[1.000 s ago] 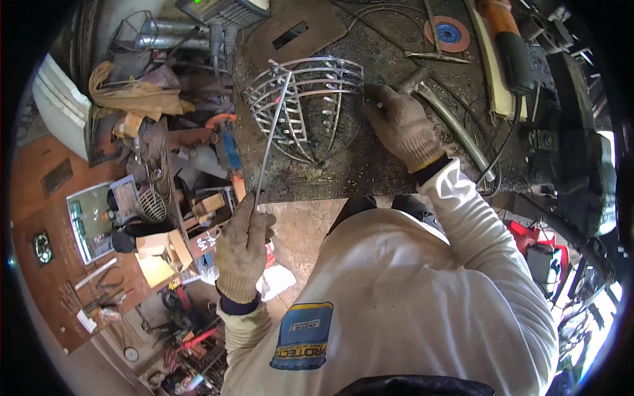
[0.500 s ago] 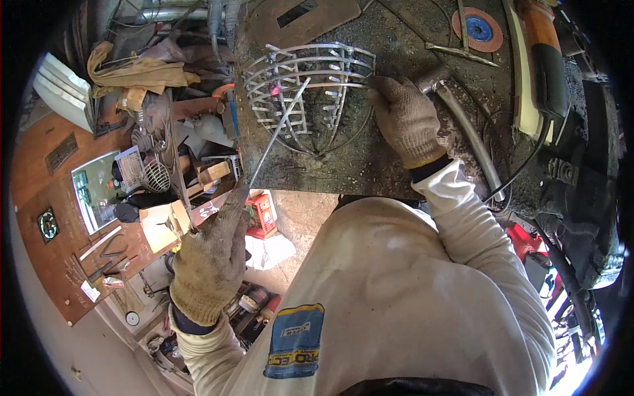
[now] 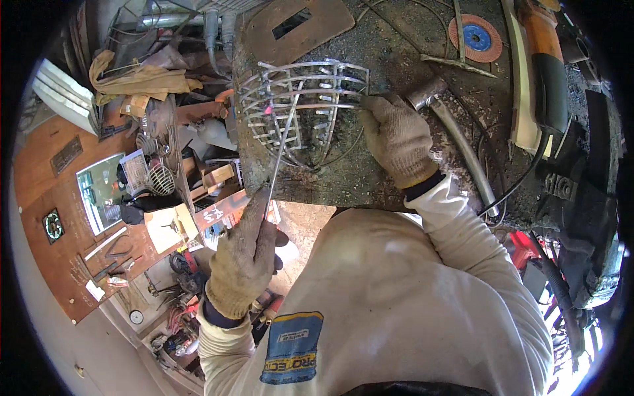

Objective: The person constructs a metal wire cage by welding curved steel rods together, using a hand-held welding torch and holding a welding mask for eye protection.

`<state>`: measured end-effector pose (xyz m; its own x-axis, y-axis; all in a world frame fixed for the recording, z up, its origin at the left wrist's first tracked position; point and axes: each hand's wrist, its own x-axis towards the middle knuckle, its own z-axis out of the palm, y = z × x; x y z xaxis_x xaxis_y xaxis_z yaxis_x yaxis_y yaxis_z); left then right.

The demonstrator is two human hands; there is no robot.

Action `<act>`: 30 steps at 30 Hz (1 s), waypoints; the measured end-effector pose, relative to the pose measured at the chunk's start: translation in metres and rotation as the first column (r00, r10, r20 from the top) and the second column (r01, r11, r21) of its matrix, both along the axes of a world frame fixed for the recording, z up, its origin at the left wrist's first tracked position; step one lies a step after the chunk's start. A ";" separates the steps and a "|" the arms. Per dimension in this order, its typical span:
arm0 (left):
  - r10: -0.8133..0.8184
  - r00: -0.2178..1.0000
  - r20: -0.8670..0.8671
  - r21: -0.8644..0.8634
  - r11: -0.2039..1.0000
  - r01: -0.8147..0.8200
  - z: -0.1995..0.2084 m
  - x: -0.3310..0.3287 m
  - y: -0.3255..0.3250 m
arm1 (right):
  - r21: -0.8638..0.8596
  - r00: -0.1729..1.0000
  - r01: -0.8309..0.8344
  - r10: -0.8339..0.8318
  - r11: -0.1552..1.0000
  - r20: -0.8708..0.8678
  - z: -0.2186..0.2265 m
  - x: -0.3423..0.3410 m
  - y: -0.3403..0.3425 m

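Note:
A curved cage of welded metal rods (image 3: 340, 105) lies on the dark, gritty workbench (image 3: 310, 190), with a small pink mark on its left part. In my gloved left hand (image 3: 243, 264), just off the bench's front edge, is a long thin metal rod (image 3: 282, 148). It slants up and away, its far end over the cage's bars; whether it touches them I cannot tell. My gloved right hand (image 3: 398, 138) is closed at the cage's right side, fingers curled at the end of a bar. The glove hides the grip itself.
A hammer (image 3: 467, 148) lies right of my right hand. Further back are a flap disc (image 3: 475, 39), a slotted flat plate (image 3: 264, 33) and an orange and black power tool (image 3: 548, 72) with a cable. Cluttered shelves and a brown board (image 3: 39, 178) stand left.
My left hand has moved right and the rod now stands steeper across the cage. My right hand stays at the cage's side. The whole view has shifted slightly.

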<state>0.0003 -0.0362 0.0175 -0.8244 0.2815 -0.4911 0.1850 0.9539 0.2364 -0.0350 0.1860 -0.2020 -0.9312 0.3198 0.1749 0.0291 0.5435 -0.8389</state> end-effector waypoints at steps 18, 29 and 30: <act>-0.156 0.988 0.014 -0.099 0.983 0.156 -0.005 0.005 -0.012 | 0.111 0.998 -0.002 -0.005 0.994 0.061 -0.004 -0.002 -0.002; 0.198 0.976 0.090 0.124 0.970 -0.208 0.000 -0.001 0.017 | 0.133 0.996 -0.014 0.002 0.991 0.086 -0.005 -0.004 -0.003; 0.200 0.976 0.091 0.124 0.970 -0.211 -0.003 0.000 0.013 | 0.132 0.997 -0.009 -0.001 0.991 0.075 -0.006 -0.004 -0.004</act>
<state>0.0007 -0.0230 0.0147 -0.8326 0.1765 -0.5251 -0.0353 0.9290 0.3684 -0.0388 0.1825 -0.2078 -0.9446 0.2944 0.1452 0.0863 0.6494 -0.7555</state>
